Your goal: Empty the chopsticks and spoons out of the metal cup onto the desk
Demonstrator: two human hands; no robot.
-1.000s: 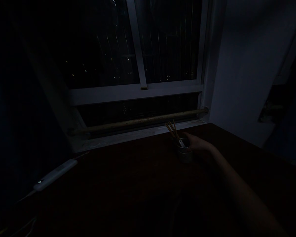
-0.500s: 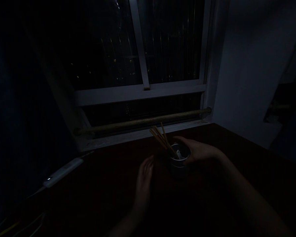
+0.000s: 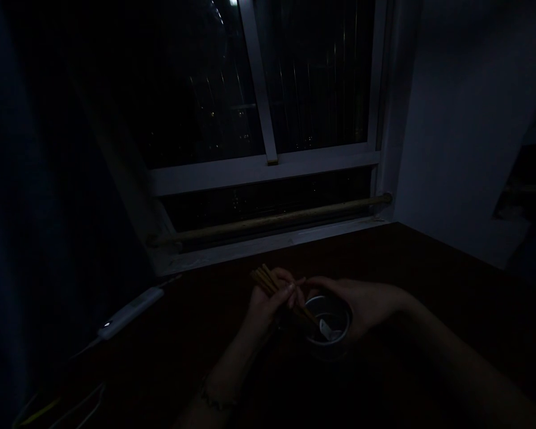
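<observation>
My left hand (image 3: 272, 304) is closed around a bundle of chopsticks (image 3: 265, 279). Their upper ends stick out to the upper left, and their lower ends slant down into a dark round cup (image 3: 328, 345) with a pale rim. My right hand (image 3: 351, 298) wraps the cup's right and far side. A small white piece (image 3: 328, 329), perhaps a spoon, lies inside the cup. The room is very dark, so the cup's lower part barely shows.
The dark table (image 3: 214, 316) reaches to the window sill. A white power strip (image 3: 131, 313) lies at the left. Thin cables (image 3: 84, 405) and a yellow strip (image 3: 40, 411) are at the lower left. A pole (image 3: 272, 221) crosses the window; a curtain (image 3: 27, 208) hangs left.
My left hand, open and apart before, has moved up and closed on the chopsticks. The cup, in my right hand, now sits lower in view and tips more towards me.
</observation>
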